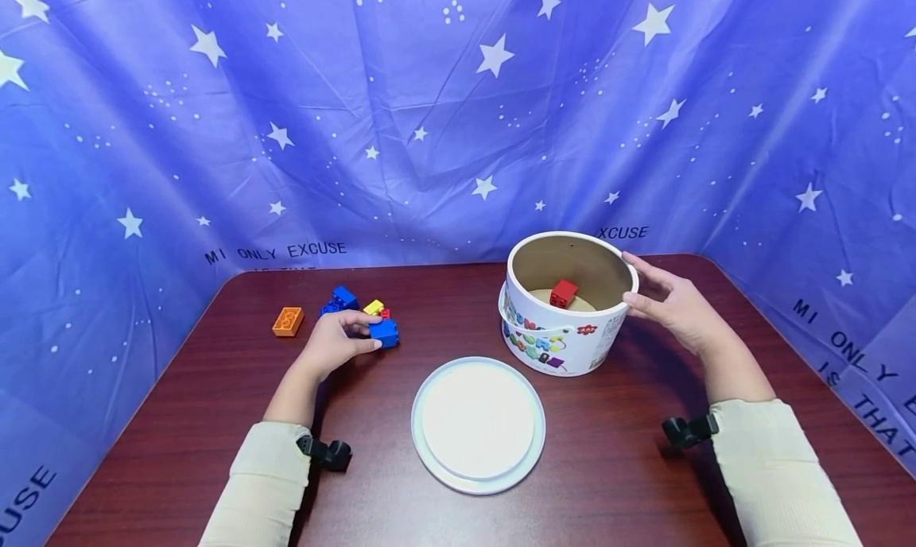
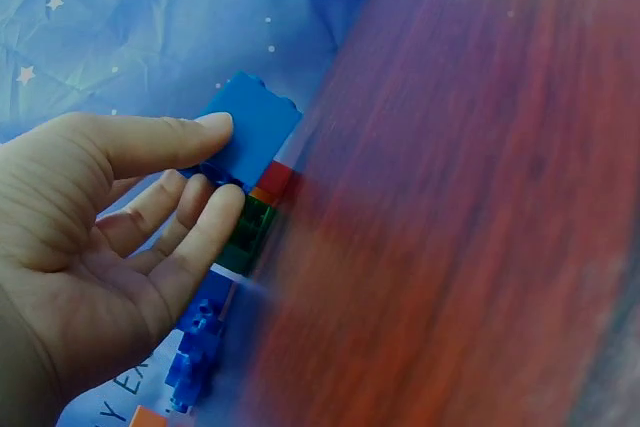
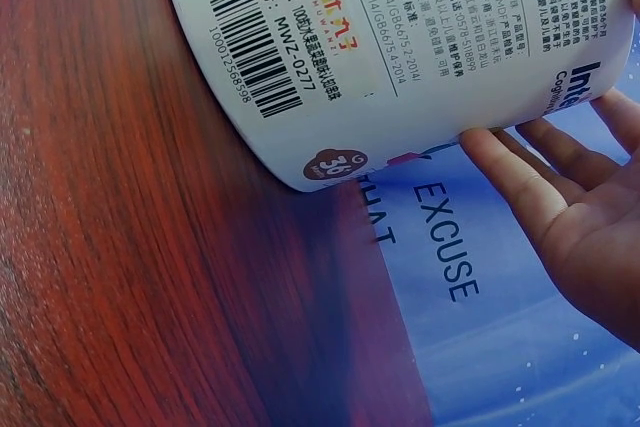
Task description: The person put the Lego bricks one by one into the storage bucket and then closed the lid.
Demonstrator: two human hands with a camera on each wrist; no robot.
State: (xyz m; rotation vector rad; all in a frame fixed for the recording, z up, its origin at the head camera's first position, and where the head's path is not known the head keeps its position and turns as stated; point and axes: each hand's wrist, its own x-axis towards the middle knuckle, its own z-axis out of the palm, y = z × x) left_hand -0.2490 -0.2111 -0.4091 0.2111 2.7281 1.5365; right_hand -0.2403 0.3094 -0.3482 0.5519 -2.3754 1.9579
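My left hand (image 1: 335, 342) pinches a blue building block (image 1: 384, 334) between thumb and fingers. In the left wrist view, the block's (image 2: 250, 132) flat face shows beside the thumb. Close behind that hand lie other blue blocks (image 1: 345, 297), a yellow block (image 1: 374, 307) and a partly hidden red one (image 1: 386, 314). A green block (image 2: 250, 227) shows only in the left wrist view. On the right, my right hand (image 1: 676, 304) rests its spread, nearly straight fingers (image 3: 520, 182) against the outer wall of a white round bucket (image 1: 544, 348) near its rim. Inside sits a red block (image 1: 564, 293).
A round white lid (image 1: 478, 424) lies flat on the dark red table (image 1: 608, 467), in front of the bucket. An orange block (image 1: 289, 322) sits to the left of the other blocks. Blue star-patterned cloth (image 1: 429, 133) hangs behind and beside the table.
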